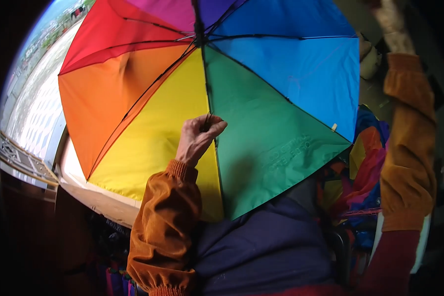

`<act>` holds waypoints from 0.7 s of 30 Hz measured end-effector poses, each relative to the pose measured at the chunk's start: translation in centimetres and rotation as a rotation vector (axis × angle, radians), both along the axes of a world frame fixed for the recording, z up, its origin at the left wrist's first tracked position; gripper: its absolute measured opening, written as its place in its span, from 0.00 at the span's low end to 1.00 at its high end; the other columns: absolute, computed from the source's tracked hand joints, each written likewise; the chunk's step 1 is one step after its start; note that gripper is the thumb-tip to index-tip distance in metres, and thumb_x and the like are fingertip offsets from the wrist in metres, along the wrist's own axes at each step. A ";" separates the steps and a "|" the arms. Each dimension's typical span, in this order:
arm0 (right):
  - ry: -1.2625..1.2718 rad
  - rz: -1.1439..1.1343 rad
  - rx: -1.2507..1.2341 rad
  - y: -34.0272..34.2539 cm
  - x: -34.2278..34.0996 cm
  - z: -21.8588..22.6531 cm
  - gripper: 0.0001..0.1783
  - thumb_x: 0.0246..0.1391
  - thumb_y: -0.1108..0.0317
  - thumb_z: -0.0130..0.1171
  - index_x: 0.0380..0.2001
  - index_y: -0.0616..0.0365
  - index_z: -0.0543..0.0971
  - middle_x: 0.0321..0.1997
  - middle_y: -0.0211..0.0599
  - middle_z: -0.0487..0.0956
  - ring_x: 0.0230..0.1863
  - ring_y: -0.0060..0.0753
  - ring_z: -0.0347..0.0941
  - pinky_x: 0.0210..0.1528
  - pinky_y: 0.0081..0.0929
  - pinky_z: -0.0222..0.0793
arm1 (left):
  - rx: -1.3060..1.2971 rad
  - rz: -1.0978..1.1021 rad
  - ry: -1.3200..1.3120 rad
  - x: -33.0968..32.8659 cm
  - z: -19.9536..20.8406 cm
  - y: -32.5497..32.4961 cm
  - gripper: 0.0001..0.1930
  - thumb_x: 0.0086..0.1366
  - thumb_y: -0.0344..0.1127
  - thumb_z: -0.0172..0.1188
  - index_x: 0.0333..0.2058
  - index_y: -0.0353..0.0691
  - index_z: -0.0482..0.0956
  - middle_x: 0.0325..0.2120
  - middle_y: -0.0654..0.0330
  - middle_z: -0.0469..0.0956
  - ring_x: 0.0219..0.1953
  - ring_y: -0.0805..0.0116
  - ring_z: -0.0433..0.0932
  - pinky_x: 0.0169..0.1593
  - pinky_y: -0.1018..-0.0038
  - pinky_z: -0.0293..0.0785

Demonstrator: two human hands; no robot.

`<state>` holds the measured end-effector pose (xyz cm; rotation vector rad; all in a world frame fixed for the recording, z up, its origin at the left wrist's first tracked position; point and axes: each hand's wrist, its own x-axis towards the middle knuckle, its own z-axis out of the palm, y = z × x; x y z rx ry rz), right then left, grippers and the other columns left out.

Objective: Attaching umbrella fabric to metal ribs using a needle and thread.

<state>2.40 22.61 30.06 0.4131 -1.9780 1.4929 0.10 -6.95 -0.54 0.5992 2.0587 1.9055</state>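
An open umbrella [261, 98] with rainbow-coloured panels fills the middle of the view, its inside with black ribs facing me. My left hand [199, 135] is closed in a pinch on the black rib [208, 93] between the yellow and green panels, about midway along it. The ribs meet at the dark shaft [198, 27] near the top edge. Reaching up along the right side, my right hand [392, 24] is apart from the umbrella; blur and dim light hide its fingers. Both forearms wear brown corduroy sleeve covers.
Crumpled rainbow-coloured fabric [362, 167] lies in a heap to the right, beside dark cloth over my lap [266, 246]. A pale tabletop edge [108, 202] shows beneath the umbrella at left. Beyond it is a bright window [39, 98] with a metal railing [27, 160].
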 end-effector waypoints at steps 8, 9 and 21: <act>-0.793 0.023 -0.357 -6.4 3.3 -29.1 0.09 0.52 0.71 0.50 0.24 0.68 0.70 0.14 0.34 0.68 0.11 0.25 0.68 0.13 0.24 0.69 | 0.774 -1.143 -0.015 12.6 13.6 2.5 0.13 0.51 0.36 0.59 0.23 0.27 0.76 0.14 0.58 0.70 0.15 0.74 0.67 0.18 0.80 0.58; -0.698 0.093 -0.332 -6.4 3.5 -29.8 0.08 0.51 0.71 0.50 0.24 0.67 0.69 0.13 0.33 0.68 0.11 0.23 0.67 0.12 0.23 0.68 | 0.814 -1.279 -0.045 13.5 14.5 2.8 0.13 0.53 0.35 0.58 0.26 0.26 0.76 0.16 0.57 0.71 0.15 0.73 0.68 0.18 0.80 0.60; -0.664 0.080 -0.199 -6.7 4.0 -29.6 0.08 0.52 0.71 0.48 0.23 0.64 0.67 0.12 0.28 0.66 0.10 0.17 0.63 0.10 0.18 0.63 | 0.706 -1.172 -0.078 11.0 14.0 4.7 0.08 0.55 0.29 0.58 0.28 0.28 0.74 0.18 0.58 0.71 0.18 0.75 0.69 0.20 0.82 0.60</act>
